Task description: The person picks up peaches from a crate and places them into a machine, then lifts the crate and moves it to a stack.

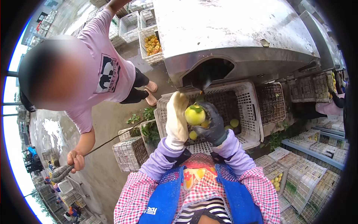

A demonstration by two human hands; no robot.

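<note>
My right hand (213, 123), in a dark glove, holds a yellow-green persimmon (195, 115) with a green leafy cap facing up. Beside the fruit's left side is my left hand (176, 115) in a cream-white glove, its fingers stretched out and nothing visible in them. Both hands are over a pale plastic crate (255, 115). A few more fruits lie in it, among them a yellow-green one (234, 123) on the right; my hands and sleeves hide part of the inside.
A metal machine (238, 30) with a dark opening stands just beyond the crate. To the left, a person in a pink shirt (112, 72) grips a dark rope (108, 142). A crate of orange fruit (152, 45) is at the back; stacked crates (298, 168) stand right.
</note>
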